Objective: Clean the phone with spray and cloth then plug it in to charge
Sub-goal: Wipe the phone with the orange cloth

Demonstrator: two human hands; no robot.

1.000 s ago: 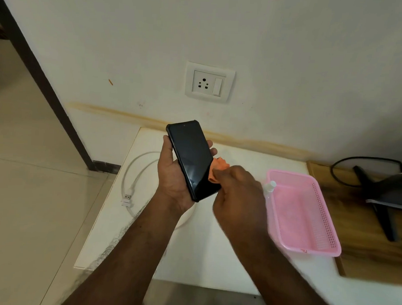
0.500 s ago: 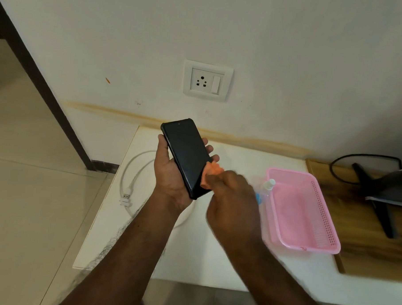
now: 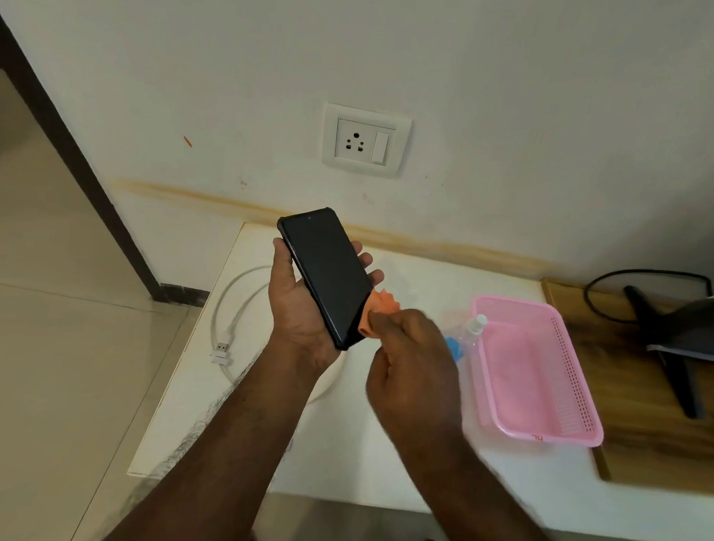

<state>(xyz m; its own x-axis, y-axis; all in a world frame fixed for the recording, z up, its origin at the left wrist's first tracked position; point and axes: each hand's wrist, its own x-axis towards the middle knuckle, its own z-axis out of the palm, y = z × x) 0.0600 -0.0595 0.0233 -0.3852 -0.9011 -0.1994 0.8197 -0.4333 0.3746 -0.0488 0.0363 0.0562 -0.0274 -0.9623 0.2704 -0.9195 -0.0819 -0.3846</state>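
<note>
1. Head view: your left hand (image 3: pixel 300 308) cradles the phone (image 3: pixel 326 277) from behind, thumb along its left edge and fingertips (image 3: pixel 366 256) curling past its right edge, so that grip is clamped on the phone, held above the desk (image 3: pixel 380 455) with its dark screen facing you and its top tilted toward the wall.
2. Your right hand (image 3: pixel 412 366) has its grip pinched together on the orange cloth (image 3: pixel 380 308), which presses against the lower right edge of the phone.
3. Just right of that hand, the spray bottle (image 3: pixel 469 330) with a white nozzle and blue label stands beside the pink basket (image 3: pixel 575 386); red lettering on the basket's front rim is too small to read.
4. The white cable (image 3: pixel 226 326) loops on the desk to the left, its USB plug (image 3: pixel 220 352) lying free near the desk's edge.
5. The wall socket (image 3: pixel 365 140) sits above the phone, nothing plugged in.
6. Compared with half a second ago, the cloth and your right hand sit slightly lower along the phone's edge; the left grip is unchanged.
</note>
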